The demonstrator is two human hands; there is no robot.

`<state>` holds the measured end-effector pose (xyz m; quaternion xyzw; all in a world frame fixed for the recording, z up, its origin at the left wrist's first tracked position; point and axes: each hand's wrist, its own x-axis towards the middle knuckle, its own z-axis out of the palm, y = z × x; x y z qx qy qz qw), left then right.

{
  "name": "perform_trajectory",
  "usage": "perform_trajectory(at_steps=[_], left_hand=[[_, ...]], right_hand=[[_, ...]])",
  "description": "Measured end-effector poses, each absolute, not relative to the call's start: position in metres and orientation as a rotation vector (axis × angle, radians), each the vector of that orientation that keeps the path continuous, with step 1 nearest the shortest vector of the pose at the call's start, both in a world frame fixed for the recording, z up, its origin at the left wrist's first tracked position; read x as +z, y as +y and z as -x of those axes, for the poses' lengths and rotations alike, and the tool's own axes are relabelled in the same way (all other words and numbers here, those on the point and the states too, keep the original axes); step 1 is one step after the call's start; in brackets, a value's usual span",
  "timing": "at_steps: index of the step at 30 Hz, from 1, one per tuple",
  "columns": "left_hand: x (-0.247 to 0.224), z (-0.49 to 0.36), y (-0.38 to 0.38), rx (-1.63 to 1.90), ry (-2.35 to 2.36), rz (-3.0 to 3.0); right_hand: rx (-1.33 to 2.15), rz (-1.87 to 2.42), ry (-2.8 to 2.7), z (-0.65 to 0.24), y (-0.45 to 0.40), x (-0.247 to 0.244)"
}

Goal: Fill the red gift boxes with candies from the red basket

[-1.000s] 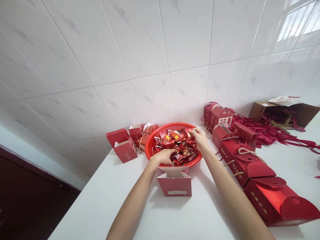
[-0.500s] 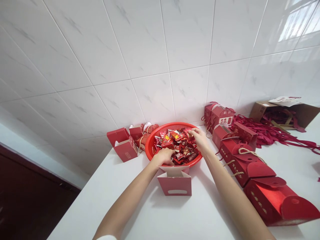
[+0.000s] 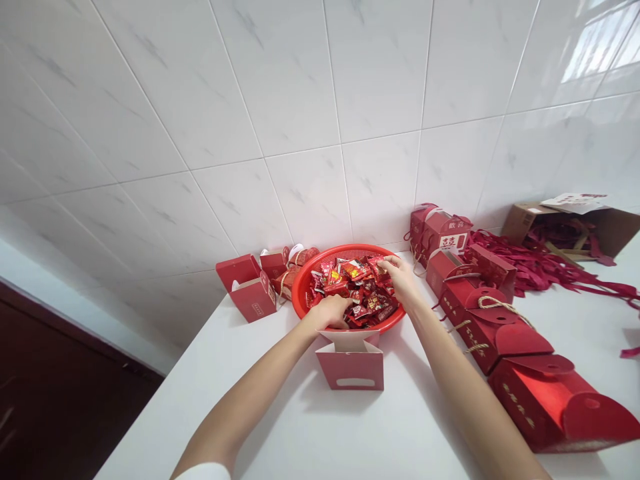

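A red plastic colander (image 3: 299,293) stands against the wall, heaped with wrapped candies (image 3: 367,297). Over its near left rim reaches my left hand (image 3: 331,311), thumb and fingers apart among the candies, the fingertips partly hidden. At the right side of the heap, my right hand (image 3: 397,272) pinches a red wrapped candy (image 3: 376,264) between thumb and fingers. Directly in front of the colander, between my forearms, an open-topped red paper box (image 3: 350,370) stands upright with a white oval slot on its near side.
Closed red gift boxes (image 3: 565,400) with rope handles line the right side. Beyond them lie dark red ribbons (image 3: 535,267) and a cardboard box (image 3: 615,230) on its side. Open red boxes (image 3: 254,300) stand at left. A tiled wall (image 3: 305,187) bounds the white table (image 3: 200,400).
The view has shifted very slightly. Both hands stay at nearly the same places in the colander, and the box in front has not moved.
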<state>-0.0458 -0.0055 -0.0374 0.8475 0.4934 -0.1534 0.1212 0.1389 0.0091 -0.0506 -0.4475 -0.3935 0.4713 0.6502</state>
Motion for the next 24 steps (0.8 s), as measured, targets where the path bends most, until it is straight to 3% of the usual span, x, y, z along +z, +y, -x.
perform_trajectory(at_steps=[24], left_hand=[[-0.0337,0.0359,-0.0073,-0.556,1.392,-2.577]], right_hand=[[1.095,1.027,-0.901,-0.1387,0.0078,-0.0484]])
